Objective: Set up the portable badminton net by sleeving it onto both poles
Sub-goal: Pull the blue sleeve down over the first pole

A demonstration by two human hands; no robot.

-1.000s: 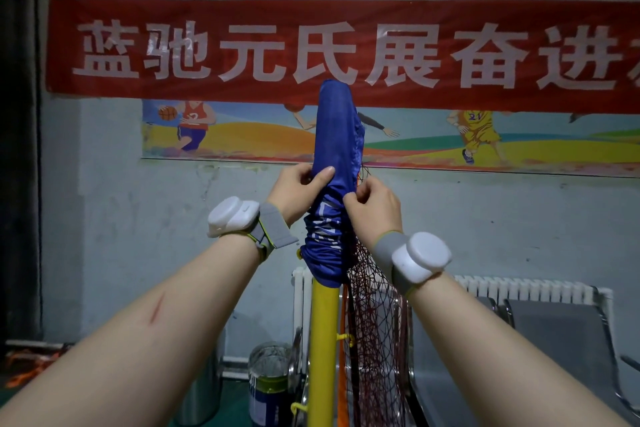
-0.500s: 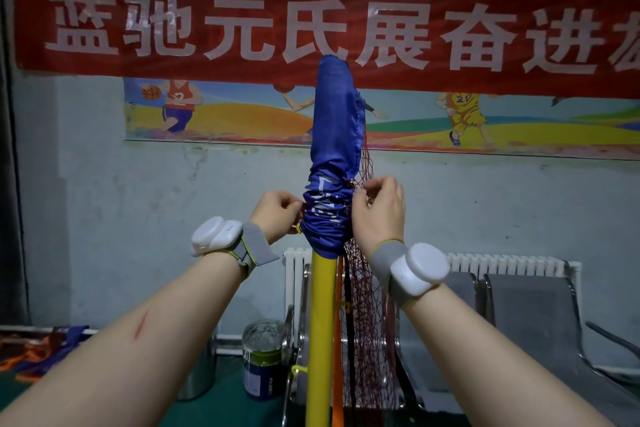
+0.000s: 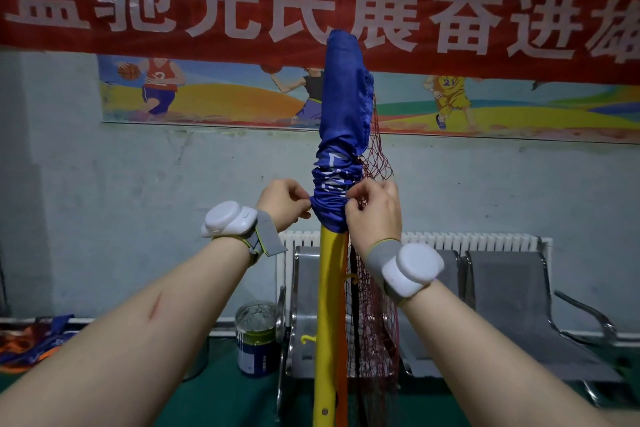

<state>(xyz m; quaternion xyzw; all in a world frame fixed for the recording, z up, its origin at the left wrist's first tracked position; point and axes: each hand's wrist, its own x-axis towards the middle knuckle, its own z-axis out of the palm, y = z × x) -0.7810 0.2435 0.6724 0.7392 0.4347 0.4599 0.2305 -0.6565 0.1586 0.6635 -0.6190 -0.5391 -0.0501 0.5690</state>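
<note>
Red banner [image 3: 311,3] across the far wall, sports mural below it, metal seats [image 3: 512,305] and a radiator at floor level. Nearer, centre: yellow pole [image 3: 327,305] standing upright, its top hidden inside the blue sleeve [image 3: 341,135]. Sleeve smooth above, bunched in tight folds lower down; its hem sits just above the bare yellow. Red net [image 3: 375,333] hangs down the pole's right side, loose and gathered.

Left hand [image 3: 282,203] pinches the hem from the left, fingers curled shut on cloth. Right hand [image 3: 372,213] does the same from the right, knuckles touching the mesh. Hem lies directly between both sets of fingertips.

Risks, as I judge them: folds jamming on the pole if one side is tugged harder; mesh snagging the small yellow hook [image 3: 349,277] below; pole tipping under a hard pull.
</note>
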